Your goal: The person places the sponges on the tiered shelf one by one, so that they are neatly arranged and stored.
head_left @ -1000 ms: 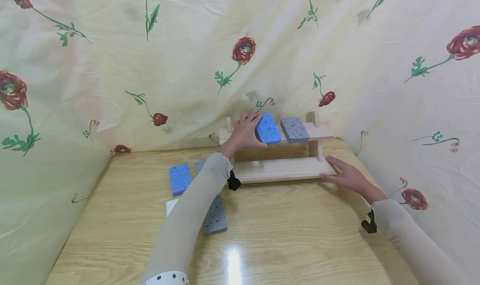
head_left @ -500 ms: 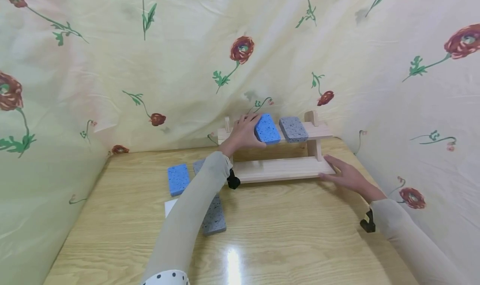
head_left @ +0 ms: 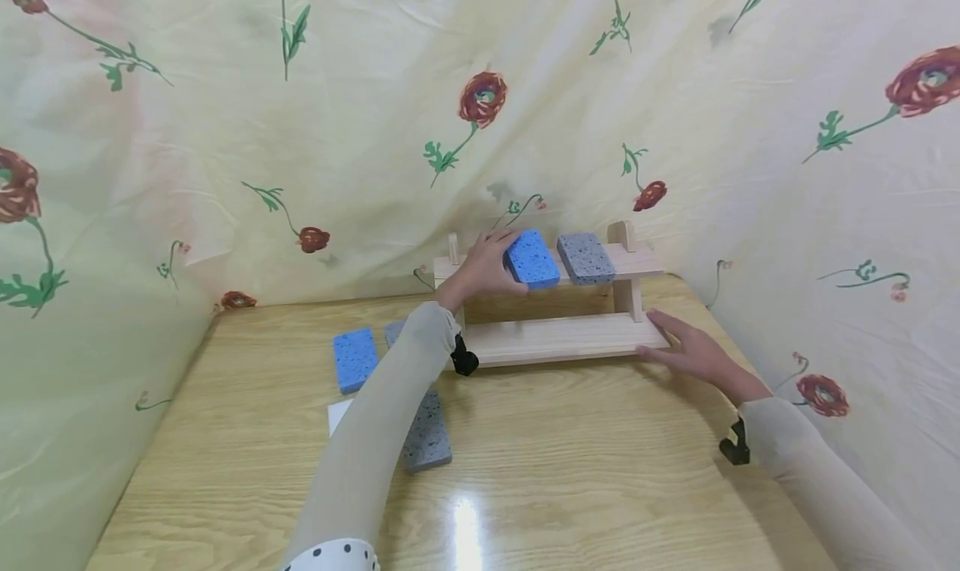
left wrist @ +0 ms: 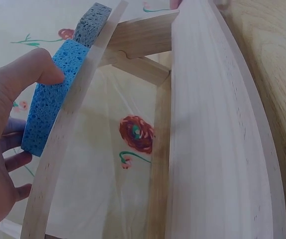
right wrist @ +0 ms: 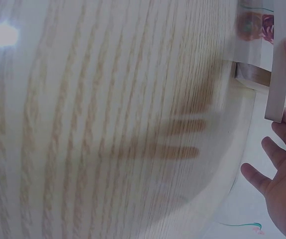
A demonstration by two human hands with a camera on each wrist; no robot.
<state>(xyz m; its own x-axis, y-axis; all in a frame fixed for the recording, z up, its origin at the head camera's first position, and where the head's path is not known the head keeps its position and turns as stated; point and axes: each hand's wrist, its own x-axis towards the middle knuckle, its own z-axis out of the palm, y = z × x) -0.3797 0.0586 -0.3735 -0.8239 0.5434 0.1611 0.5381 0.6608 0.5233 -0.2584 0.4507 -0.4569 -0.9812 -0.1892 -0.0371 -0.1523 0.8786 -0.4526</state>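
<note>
My left hand (head_left: 486,269) holds a blue speckled sponge (head_left: 533,259) at the upper board of a small two-tier wooden shelf (head_left: 558,338). In the left wrist view the thumb lies on the near face of the sponge (left wrist: 53,99), and the other fingers reach behind it. Right of the blue sponge, a grey speckled sponge (head_left: 586,259) leans on the same board. My right hand (head_left: 693,350) grips the right end of the lower board, thumb at its front edge. In the right wrist view the remaining fingers (right wrist: 274,152) are spread beside the board end.
On the table left of the shelf lie another blue sponge (head_left: 356,360), a grey sponge (head_left: 427,438) and a white piece (head_left: 338,413). A further grey one (head_left: 393,332) is partly hidden by my left sleeve. Flower-patterned cloth (head_left: 375,137) hangs behind and at both sides.
The blue sponge and my left hand have shifted very slightly left along the upper board. My right hand stays at the shelf's end.
</note>
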